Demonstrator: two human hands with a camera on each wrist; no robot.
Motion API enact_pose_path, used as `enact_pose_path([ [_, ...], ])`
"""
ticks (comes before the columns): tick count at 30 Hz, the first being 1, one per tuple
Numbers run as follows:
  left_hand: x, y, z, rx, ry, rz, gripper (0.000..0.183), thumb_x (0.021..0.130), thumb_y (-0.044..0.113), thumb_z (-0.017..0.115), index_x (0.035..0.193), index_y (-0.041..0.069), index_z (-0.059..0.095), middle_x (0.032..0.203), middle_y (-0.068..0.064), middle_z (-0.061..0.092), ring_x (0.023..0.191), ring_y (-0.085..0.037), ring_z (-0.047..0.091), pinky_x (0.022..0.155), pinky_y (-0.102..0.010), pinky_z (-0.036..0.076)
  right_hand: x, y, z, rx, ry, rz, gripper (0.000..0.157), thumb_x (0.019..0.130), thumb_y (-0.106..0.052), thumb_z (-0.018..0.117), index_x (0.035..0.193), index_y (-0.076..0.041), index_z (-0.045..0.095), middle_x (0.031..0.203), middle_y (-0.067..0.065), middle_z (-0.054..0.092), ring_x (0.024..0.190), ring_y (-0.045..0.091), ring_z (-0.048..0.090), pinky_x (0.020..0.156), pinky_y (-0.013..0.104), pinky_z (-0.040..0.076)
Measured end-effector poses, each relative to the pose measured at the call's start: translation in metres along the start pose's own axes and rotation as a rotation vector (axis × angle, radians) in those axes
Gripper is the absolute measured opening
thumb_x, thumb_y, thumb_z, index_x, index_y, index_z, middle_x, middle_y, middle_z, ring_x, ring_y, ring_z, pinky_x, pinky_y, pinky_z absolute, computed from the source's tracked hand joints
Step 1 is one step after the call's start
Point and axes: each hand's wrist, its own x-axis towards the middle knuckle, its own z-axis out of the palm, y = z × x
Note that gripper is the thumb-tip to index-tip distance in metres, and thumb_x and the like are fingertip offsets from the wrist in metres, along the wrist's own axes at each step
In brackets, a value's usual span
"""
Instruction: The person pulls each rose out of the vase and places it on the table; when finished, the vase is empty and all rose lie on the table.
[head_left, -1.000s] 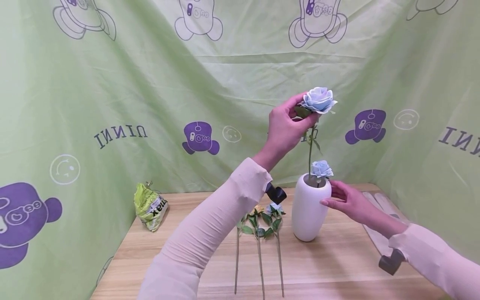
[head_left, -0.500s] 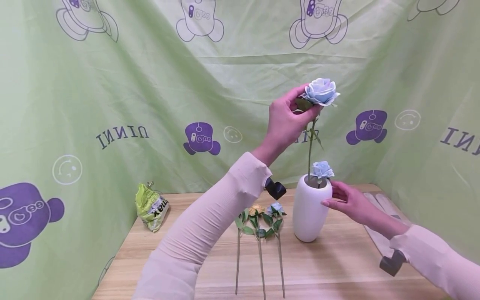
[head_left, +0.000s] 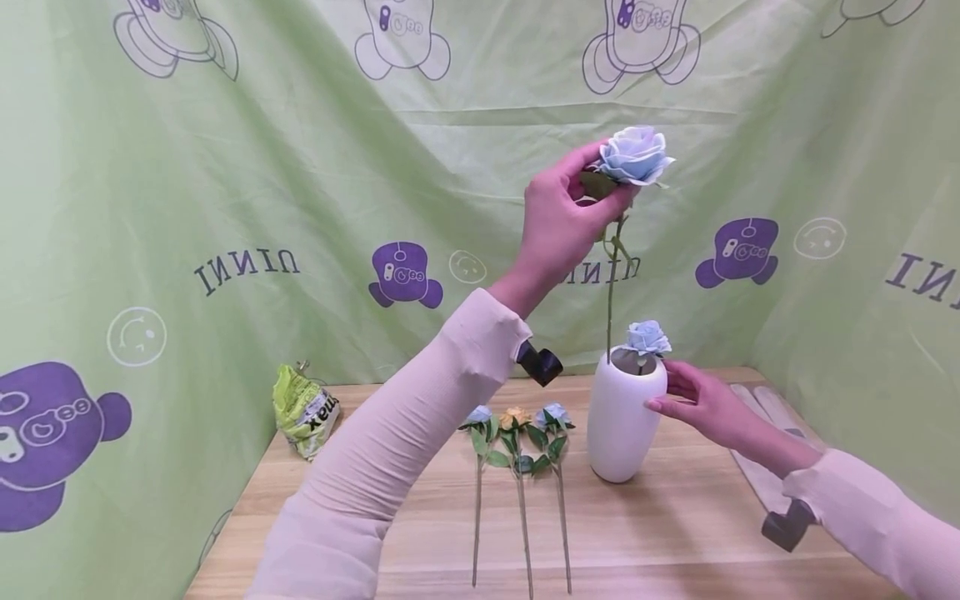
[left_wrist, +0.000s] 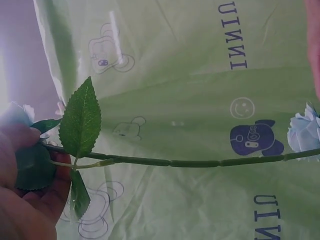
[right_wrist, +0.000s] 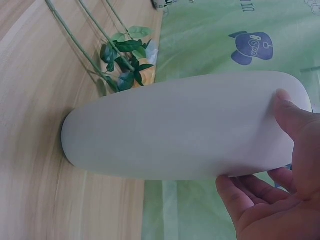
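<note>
My left hand point(head_left: 564, 218) pinches a blue artificial rose point(head_left: 637, 156) just under its bloom, holding it high. The rose's stem point(left_wrist: 195, 163) hangs nearly upright, its lower end at the left rim of the white vase point(head_left: 624, 429); whether that end is inside the rim, I cannot tell. A second blue rose point(head_left: 648, 337) stands in the vase, its bloom low over the mouth. My right hand point(head_left: 708, 406) grips the vase near the top, with the thumb point(right_wrist: 290, 111) on one side and the fingers point(right_wrist: 240, 200) on the other.
Two blue roses and a yellow rose point(head_left: 514, 418) lie side by side on the wooden table point(head_left: 435, 533), left of the vase. A crumpled green bag point(head_left: 303, 412) sits at the back left. Grey flat strips point(head_left: 768, 417) lie at the right edge. Green printed cloth point(head_left: 300, 183) hangs behind.
My left hand has risen and shifted slightly left with the rose. Its stem has moved up and to the vase's left rim. The right hand stays on the vase.
</note>
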Motion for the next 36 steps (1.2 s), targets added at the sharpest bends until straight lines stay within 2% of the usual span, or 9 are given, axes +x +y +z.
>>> enact_pose_path([
  [3,0.0,-0.003,-0.007,0.024,0.038,-0.059,0.049,0.084,0.002,0.078,0.131,0.004,0.063,0.107,-0.015,0.073,0.08,-0.017,0.072,0.066,-0.027,0.062,0.0,0.0,0.0,0.0,0.004,-0.005,0.075,0.094,-0.021,0.07,0.149,0.012,0.031,0.138,0.036,0.054,0.127,0.051,0.055,0.094,0.045,0.059],
  [7,-0.004,-0.014,-0.018,0.127,0.107,-0.143,0.045,0.084,0.007,0.079,0.127,0.007,0.066,0.109,-0.011,0.073,0.082,-0.014,0.069,0.067,-0.023,0.061,-0.001,0.002,0.0,-0.01,0.016,-0.017,0.073,0.094,-0.02,0.071,0.147,0.012,0.033,0.137,0.036,0.055,0.126,0.05,0.056,0.094,0.045,0.059],
  [9,-0.007,-0.023,-0.023,0.147,0.132,-0.189,0.042,0.083,0.006,0.08,0.124,0.007,0.067,0.111,-0.012,0.074,0.083,-0.015,0.068,0.067,-0.022,0.061,-0.001,0.003,-0.001,-0.013,0.021,-0.022,0.073,0.093,-0.02,0.071,0.147,0.013,0.034,0.136,0.036,0.055,0.125,0.05,0.057,0.094,0.045,0.058],
  [15,-0.015,-0.045,-0.044,0.073,0.181,-0.382,0.041,0.083,0.001,0.078,0.122,0.005,0.068,0.114,-0.017,0.072,0.081,-0.022,0.07,0.067,-0.028,0.063,-0.002,0.005,-0.001,-0.005,0.028,-0.027,0.073,0.093,-0.02,0.072,0.146,0.013,0.034,0.136,0.036,0.056,0.125,0.05,0.057,0.094,0.046,0.058],
  [18,-0.023,-0.055,-0.055,0.102,0.197,-0.461,0.041,0.084,0.005,0.078,0.123,0.006,0.069,0.117,-0.017,0.071,0.081,-0.022,0.071,0.069,-0.03,0.064,-0.002,0.006,-0.001,0.0,0.032,-0.027,0.073,0.093,-0.021,0.072,0.147,0.013,0.034,0.136,0.036,0.056,0.125,0.05,0.057,0.095,0.047,0.058],
  [25,-0.044,-0.081,-0.083,0.153,0.166,-0.572,0.04,0.085,0.008,0.077,0.124,0.006,0.068,0.122,-0.016,0.07,0.087,-0.02,0.068,0.067,-0.022,0.06,-0.002,0.004,-0.002,-0.01,0.027,-0.032,0.074,0.093,-0.022,0.071,0.147,0.013,0.034,0.138,0.036,0.054,0.126,0.051,0.056,0.097,0.049,0.056],
  [30,-0.059,-0.099,-0.097,0.155,0.131,-0.641,0.039,0.085,0.006,0.077,0.123,0.004,0.069,0.121,-0.018,0.07,0.089,-0.02,0.067,0.067,-0.023,0.061,-0.001,0.004,-0.002,-0.003,0.029,-0.034,0.073,0.093,-0.021,0.071,0.147,0.013,0.034,0.137,0.036,0.054,0.125,0.051,0.057,0.096,0.048,0.057],
  [36,-0.082,-0.12,-0.115,0.135,0.119,-0.745,0.031,0.086,0.003,0.075,0.116,0.003,0.071,0.115,-0.018,0.071,0.077,-0.016,0.067,0.065,-0.024,0.061,-0.001,0.004,-0.001,0.0,0.026,-0.033,0.072,0.093,-0.02,0.071,0.146,0.013,0.034,0.136,0.036,0.055,0.125,0.051,0.057,0.095,0.046,0.058],
])
